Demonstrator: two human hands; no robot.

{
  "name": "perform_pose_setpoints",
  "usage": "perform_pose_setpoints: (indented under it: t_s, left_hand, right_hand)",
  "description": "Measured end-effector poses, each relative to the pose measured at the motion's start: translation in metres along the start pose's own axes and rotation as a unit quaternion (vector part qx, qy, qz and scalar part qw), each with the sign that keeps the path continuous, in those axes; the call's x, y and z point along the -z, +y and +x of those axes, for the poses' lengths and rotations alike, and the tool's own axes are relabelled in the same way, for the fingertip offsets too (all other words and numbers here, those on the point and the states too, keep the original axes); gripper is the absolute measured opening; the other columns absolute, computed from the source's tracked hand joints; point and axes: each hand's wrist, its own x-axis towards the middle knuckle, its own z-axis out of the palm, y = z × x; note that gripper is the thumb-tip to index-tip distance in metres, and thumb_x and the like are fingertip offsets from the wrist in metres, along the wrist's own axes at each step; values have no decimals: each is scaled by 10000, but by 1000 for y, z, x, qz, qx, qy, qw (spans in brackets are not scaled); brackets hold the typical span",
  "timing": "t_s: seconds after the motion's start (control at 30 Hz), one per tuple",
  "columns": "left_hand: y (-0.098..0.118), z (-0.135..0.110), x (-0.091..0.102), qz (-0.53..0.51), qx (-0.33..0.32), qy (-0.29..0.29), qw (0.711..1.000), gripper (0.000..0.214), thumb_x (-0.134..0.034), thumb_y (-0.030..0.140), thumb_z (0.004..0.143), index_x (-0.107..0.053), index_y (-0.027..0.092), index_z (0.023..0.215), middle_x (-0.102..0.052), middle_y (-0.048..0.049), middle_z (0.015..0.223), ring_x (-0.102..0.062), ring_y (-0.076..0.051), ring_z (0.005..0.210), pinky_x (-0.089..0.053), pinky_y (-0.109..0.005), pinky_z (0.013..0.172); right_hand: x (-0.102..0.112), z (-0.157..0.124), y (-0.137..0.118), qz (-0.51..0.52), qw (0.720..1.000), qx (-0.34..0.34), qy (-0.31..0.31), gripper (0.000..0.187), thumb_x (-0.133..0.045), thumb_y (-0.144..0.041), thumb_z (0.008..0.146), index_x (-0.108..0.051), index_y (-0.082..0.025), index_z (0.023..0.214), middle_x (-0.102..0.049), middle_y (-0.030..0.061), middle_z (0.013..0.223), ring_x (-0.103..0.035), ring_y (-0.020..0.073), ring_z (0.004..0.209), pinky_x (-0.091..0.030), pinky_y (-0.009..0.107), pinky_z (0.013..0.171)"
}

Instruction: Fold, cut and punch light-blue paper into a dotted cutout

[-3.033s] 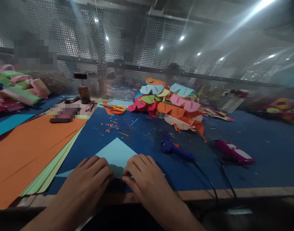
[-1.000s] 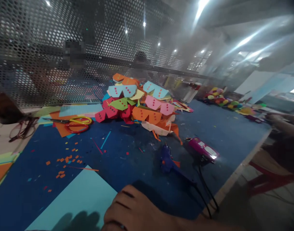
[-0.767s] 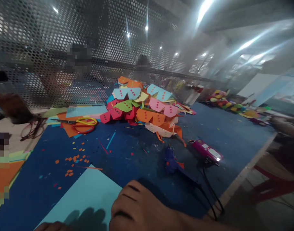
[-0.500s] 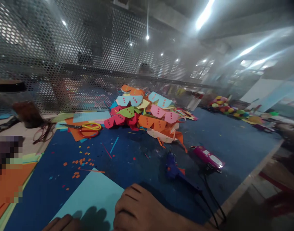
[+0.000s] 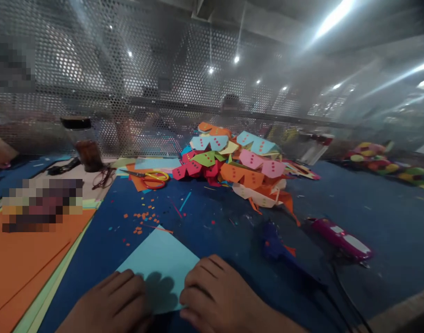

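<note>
A light blue sheet of paper lies on the blue table with one corner pointing away from me. My left hand rests on its left side, fingers curled down at the edge. Over the right side, my right hand has its fingers bent and pressed together on the paper's edge. Both thumbs are mostly hidden, and a hand's shadow falls on the sheet between them. Beyond the paper's corner are small orange paper squares and thin strips. A blue glue gun with a cord lies to the right of my right hand.
Cut paper pieces with dotted patterns form a colourful pile. Scissors lie left of it, near eyeglasses and a dark-lidded jar. Orange sheets are stacked left; a magenta clipper-like device lies right. A perforated metal screen stands behind.
The view has swung left, so things appear further right. My left hand has come more fully into view, and both hands remain at the light blue paper.
</note>
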Motion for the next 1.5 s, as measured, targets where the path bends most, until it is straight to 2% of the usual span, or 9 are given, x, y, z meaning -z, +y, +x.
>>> perform_pose_setpoints:
  t_s: [0.07, 0.2, 0.37, 0.5, 0.63, 0.87, 1.07, 1.5]
  left_hand:
    - [6, 9, 10, -5, 24, -25, 999, 168, -506, 147, 939, -602, 245, 843, -690, 9, 766, -634, -178, 686, -495, -267, 612]
    - [14, 16, 20, -34, 58, -59, 996, 149, -521, 144, 940, -583, 236, 841, -672, -3, 789, -613, -185, 699, -461, -282, 602]
    - [14, 12, 16, -65, 90, -61, 992, 188, -496, 144, 970, -546, 217, 804, -628, -8, 778, -579, -185, 733, -410, -293, 620]
    - [13, 10, 14, -83, 122, -78, 986, 179, -489, 143, 976, -566, 211, 829, -617, -12, 815, -565, -188, 777, -400, -304, 659]
    - [14, 13, 18, -95, 146, -91, 980, 172, -498, 140, 965, -584, 211, 834, -623, -16, 848, -565, -192, 820, -408, -307, 684]
    - [13, 16, 23, -104, 184, -91, 973, 154, -563, 159, 927, -609, 217, 792, -636, -9, 824, -566, -190, 825, -414, -304, 685]
    - [12, 12, 24, -107, 180, -105, 972, 177, -485, 184, 970, -598, 221, 840, -632, -19, 867, -547, -208, 852, -393, -333, 726]
    - [8, 12, 24, -97, 192, -88, 973, 129, -538, 213, 935, -563, 217, 808, -589, -7, 847, -515, -209, 849, -385, -339, 741]
  right_hand:
    - [6, 3, -5, 19, 999, -25, -35, 112, -569, -302, 999, -627, -207, 1002, -698, 20, 1014, -576, 169, 883, -410, 312, 760]
    - [16, 8, -13, 38, 996, -59, -55, 78, -554, -244, 1003, -626, -213, 996, -680, 13, 1000, -563, 171, 903, -405, 319, 795]
    - [22, 20, -21, 7, 992, -67, -102, 83, -606, -278, 979, -633, -208, 1016, -669, 33, 1021, -562, 197, 917, -387, 341, 793]
    - [17, 33, -21, 22, 990, -69, -121, 112, -629, -303, 970, -643, -196, 997, -669, 44, 1017, -567, 198, 940, -386, 327, 796]
    - [11, 37, -17, 61, 990, -75, -106, 79, -643, -278, 963, -639, -199, 967, -669, 21, 994, -566, 181, 951, -380, 316, 808]
    - [11, 37, -16, 126, 980, -110, -104, 97, -682, -268, 943, -644, -185, 909, -672, 2, 935, -566, 155, 902, -369, 297, 782]
    - [8, 37, -16, 174, 972, -135, -87, 109, -718, -239, 908, -634, -181, 871, -658, -8, 873, -560, 139, 853, -385, 275, 769]
    - [6, 38, -23, 155, 971, -166, -73, 103, -647, -224, 929, -607, -186, 841, -644, 1, 907, -560, 150, 890, -391, 293, 811]
